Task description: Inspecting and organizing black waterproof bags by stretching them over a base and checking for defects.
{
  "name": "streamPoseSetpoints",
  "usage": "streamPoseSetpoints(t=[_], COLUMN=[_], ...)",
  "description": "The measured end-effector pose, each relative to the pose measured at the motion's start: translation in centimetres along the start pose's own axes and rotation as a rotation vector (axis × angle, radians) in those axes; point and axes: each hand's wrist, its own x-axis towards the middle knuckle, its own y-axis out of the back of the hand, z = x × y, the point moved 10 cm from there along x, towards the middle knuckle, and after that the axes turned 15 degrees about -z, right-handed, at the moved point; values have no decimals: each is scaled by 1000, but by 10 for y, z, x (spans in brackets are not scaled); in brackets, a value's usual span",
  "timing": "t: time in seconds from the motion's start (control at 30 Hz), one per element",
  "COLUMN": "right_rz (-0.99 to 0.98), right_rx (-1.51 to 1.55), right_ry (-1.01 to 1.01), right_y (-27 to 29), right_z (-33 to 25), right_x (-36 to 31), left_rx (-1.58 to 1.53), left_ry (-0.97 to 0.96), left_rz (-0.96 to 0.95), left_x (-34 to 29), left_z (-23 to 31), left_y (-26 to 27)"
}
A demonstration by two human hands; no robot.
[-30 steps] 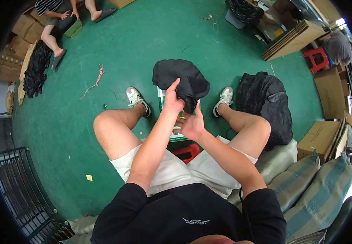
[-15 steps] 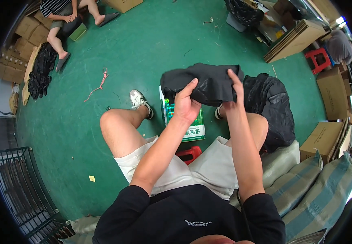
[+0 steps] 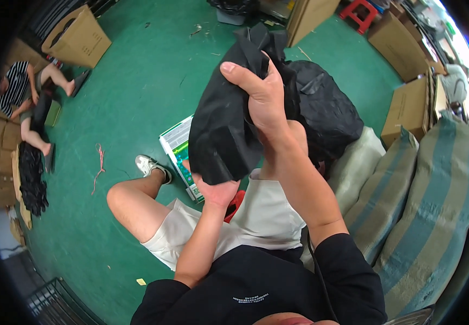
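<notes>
A folded black plastic bag (image 3: 221,124) hangs between my hands over my lap, its length running from far right to near left. Its far upper part is gripped by my right hand (image 3: 267,103), with the thumb lying across the top and the fingers mostly behind the plastic. At the near lower end, my left hand (image 3: 218,190) holds the bag from underneath; most of its fingers are hidden by the plastic. Below the bag, on the floor, lies a flat white-and-green printed package (image 3: 173,138), partly covered from view.
Right of my legs sits a large black plastic bundle (image 3: 326,105), with striped woven sacks (image 3: 435,211) beside me. Under me shows a red stool (image 3: 235,206). Cardboard boxes (image 3: 408,108) stand at the right. Another person (image 3: 20,89) sits far left near black plastic (image 3: 33,181).
The bag has turned from lying crosswise to nearly upright. My right hand has risen to its far end and my left hand has dropped to its near end. The view has swung rightward.
</notes>
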Motion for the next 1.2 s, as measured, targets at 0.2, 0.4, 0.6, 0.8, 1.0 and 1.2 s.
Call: streamPoseSetpoints(t=[0.2,0.4,0.6,0.8,1.0,1.2], right_rz=[-121,-92,225,393,719,1082], right_rx=[295,153,-65,-235,-655,-1117], right_ry=[-156,-163,59,309,148,-324], right_y=[14,93,217,307,464,605], right_z=[-44,-79,-154,-254,-256,-127], right_x=[-18,-45,-94,-140,-183,-214], left_rx=[306,449,610,732,844,1025], left_ry=[-37,118,247,394,748,950], left_rz=[100,77,39,10,372,390], left_x=[5,61,175,324,331,326], left_z=[24,44,7,-92,-185,-152], left_y=[66,52,67,127,224,394])
